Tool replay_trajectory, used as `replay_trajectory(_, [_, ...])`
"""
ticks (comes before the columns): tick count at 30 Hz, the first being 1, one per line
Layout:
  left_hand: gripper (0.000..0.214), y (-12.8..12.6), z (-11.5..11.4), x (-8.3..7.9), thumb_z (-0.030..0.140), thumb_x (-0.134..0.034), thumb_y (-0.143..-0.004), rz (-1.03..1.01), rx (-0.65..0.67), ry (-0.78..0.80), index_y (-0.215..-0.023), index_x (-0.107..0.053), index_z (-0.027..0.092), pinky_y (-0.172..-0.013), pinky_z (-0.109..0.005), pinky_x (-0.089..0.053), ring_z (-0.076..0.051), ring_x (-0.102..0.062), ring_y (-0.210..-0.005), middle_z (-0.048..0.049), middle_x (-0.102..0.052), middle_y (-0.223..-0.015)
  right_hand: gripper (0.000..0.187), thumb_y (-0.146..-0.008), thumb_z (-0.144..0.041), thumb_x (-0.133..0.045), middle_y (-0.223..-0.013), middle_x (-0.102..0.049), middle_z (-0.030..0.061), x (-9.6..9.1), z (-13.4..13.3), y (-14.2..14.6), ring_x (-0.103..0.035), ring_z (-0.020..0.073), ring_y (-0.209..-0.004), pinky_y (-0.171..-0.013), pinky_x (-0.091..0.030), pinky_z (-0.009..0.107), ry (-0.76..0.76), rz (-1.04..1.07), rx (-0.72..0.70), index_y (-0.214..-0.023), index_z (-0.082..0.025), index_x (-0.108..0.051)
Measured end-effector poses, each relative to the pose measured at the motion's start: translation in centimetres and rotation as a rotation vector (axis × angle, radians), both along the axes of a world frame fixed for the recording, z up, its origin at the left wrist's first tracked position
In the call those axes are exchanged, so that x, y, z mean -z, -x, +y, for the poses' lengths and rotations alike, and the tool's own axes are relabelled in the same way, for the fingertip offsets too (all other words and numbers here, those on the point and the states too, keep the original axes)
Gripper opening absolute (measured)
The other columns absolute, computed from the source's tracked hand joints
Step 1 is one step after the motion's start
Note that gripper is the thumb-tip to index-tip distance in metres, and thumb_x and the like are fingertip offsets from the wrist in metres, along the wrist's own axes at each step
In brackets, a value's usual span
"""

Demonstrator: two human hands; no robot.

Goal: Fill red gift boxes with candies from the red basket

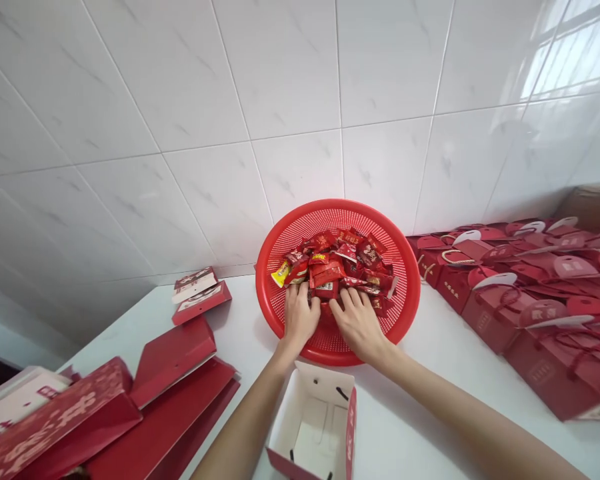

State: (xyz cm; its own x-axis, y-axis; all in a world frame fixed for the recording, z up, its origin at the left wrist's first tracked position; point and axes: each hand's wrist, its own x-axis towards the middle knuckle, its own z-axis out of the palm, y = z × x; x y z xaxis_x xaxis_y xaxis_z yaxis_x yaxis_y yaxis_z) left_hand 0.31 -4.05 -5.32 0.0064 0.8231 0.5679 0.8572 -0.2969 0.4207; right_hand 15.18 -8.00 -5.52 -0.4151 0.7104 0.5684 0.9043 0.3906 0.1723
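A round red plastic basket [265, 293] with mesh sides holds a heap of small wrapped candies [330, 267], mostly red, with one bright yellow wrapper at the left. My left hand [299, 317] reaches over the basket's near side, fingertips against the candies, thumb apart from the fingers. Beside it my right hand [361, 323] touches the near right of the heap with fingers spread. Some fingertips are partly hidden among the wrappers. Between my forearms stands an open gift box [313, 420], white inside with dark cord ends; its visible inside holds no candies.
Rows of closed red gift boxes [510, 300] with cord handles fill the right side of the white table [410, 420]. Flat and part-folded red boxes [175, 360] lie at the left, with smaller box pieces [200, 297] behind. A white tiled wall [300, 87] borders the table's back.
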Motion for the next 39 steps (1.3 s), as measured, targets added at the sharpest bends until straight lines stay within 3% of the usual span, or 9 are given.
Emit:
replay_trajectory(8, [0.013,-0.1,-0.3,-1.0,0.013,-0.053,-0.08,-0.095,0.039,0.073,-0.09,-0.059,0.019,-0.091,-0.039,-0.048,-0.027,-0.062,-0.098,-0.0106,-0.068,-0.098,0.017,-0.086,-0.01,-0.054,-0.105,-0.061,0.0148,0.2,1.2,-1.1,-0.049,0.0288,-0.098,-0.084,-0.037,0.039,0.027,0.053,-0.045,-0.098,-0.018,-0.063])
replay_trajectory(17, [0.013,-0.8,-1.7,-2.5,0.021,-0.054,-0.082,-0.094,0.129,0.227,-0.07,-0.058,0.02,-0.073,-0.03,-0.045,-0.02,-0.063,-0.073,-0.0036,-0.067,-0.071,0.03,-0.075,-0.01,-0.051,-0.108,-0.063,0.0142,0.0,1.9,-2.4,-0.051,0.0284,-0.098,-0.082,-0.041,0.037,0.073,0.274,-0.083,-0.101,-0.016,-0.064])
replay_trajectory(19, [0.012,-0.9,-1.8,-2.3,0.018,-0.055,-0.08,-0.067,0.157,0.196,-0.07,-0.061,0.02,-0.08,-0.033,-0.047,-0.023,-0.064,-0.082,-0.0063,-0.069,-0.08,0.038,-0.076,-0.009,-0.048,-0.119,-0.061,0.0164,0.1,2.1,-2.5,-0.052,0.0299,-0.106,-0.087,-0.043,0.04,0.062,0.315,-0.107,-0.11,-0.014,-0.063])
replay_trajectory(21, [0.015,-1.0,-1.8,-1.7,0.016,-0.056,-0.078,-0.052,0.167,0.141,-0.086,-0.068,0.019,-0.094,-0.039,-0.045,-0.028,-0.062,-0.105,-0.0108,-0.069,-0.107,0.047,-0.078,-0.008,-0.044,-0.133,-0.056,0.0185,0.3,2.4,-2.6,-0.05,0.0313,-0.118,-0.095,-0.043,0.045,0.026,0.358,-0.13,-0.122,-0.013,-0.059])
replay_trajectory(25, [0.068,-1.1,-1.5,-0.3,0.016,-0.063,-0.072,-0.045,0.171,0.083,-0.138,-0.05,0.019,-0.114,-0.051,-0.031,-0.035,-0.038,-0.14,-0.0166,-0.038,-0.154,0.061,-0.084,-0.012,-0.039,-0.151,-0.042,0.0181,0.8,3.0,-2.8,-0.043,0.032,-0.135,-0.107,-0.038,0.054,0.001,0.448,-0.152,-0.146,-0.016,-0.042])
replay_trajectory(29, [0.074,-1.1,-1.6,0.1,0.017,-0.063,-0.073,-0.021,0.166,0.129,-0.145,-0.044,0.019,-0.115,-0.056,-0.028,-0.037,-0.029,-0.145,-0.0185,-0.03,-0.158,0.077,-0.084,-0.013,-0.04,-0.163,-0.022,0.0155,0.4,3.1,-2.6,-0.03,0.0333,-0.146,-0.11,-0.034,0.059,0.033,0.505,-0.136,-0.157,-0.023,-0.021])
replay_trajectory(32, [0.072,-1.1,-1.8,-0.2,0.019,-0.064,-0.073,-0.002,0.187,0.145,-0.143,-0.047,0.019,-0.114,-0.057,-0.029,-0.037,-0.028,-0.145,-0.0182,-0.037,-0.153,0.078,-0.083,-0.011,-0.039,-0.165,-0.014,0.0143,0.0,2.9,-2.5,-0.024,0.0319,-0.149,-0.111,-0.033,0.058,0.048,0.535,-0.12,-0.158,-0.023,-0.021])
replay_trajectory(35, [0.062,-1.0,-1.9,-0.8,0.018,-0.065,-0.072,0.007,0.219,0.143,-0.133,-0.058,0.022,-0.112,-0.056,-0.031,-0.037,-0.034,-0.141,-0.0142,-0.047,-0.147,0.062,-0.086,-0.012,-0.038,-0.162,-0.026,0.0112,-0.5,2.9,-2.6,-0.028,0.03,-0.148,-0.112,-0.031,0.056,0.058,0.51,-0.143,-0.146,-0.023,-0.046])
replay_trajectory(39, [0.021,-0.7,-2.1,-1.7,0.015,-0.063,-0.073,-0.034,0.236,0.192,-0.09,-0.072,0.022,-0.105,-0.05,-0.035,-0.032,-0.053,-0.121,-0.0077,-0.067,-0.115,0.034,-0.088,-0.014,-0.039,-0.134,-0.062,0.0102,-1.2,2.7,-2.9,-0.052,0.0275,-0.126,-0.11,-0.03,0.052,0.105,0.524,-0.205,-0.104,-0.02,-0.067])
